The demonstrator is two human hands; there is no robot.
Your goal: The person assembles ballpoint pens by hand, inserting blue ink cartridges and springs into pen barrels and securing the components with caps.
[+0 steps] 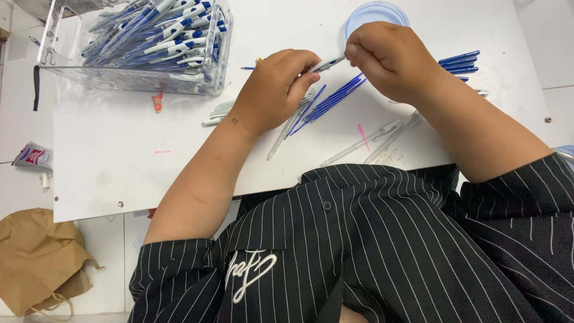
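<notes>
Left hand (272,90) and right hand (388,60) both pinch one pen (327,63), above blue refills (332,98); pen box (149,48) far left of them.

White table (107,155) lies open at front left; clear bin of pens (149,42) blocks the far left corner, blue refills (332,98) and clear barrels (382,137) clutter the centre, round lid (376,12) behind.

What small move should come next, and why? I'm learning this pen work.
Probably press the two ends together: the left hand and right hand pinch one pen part between them above the table. Blue refills and clear barrels lie below, finished pens in the clear bin.
</notes>
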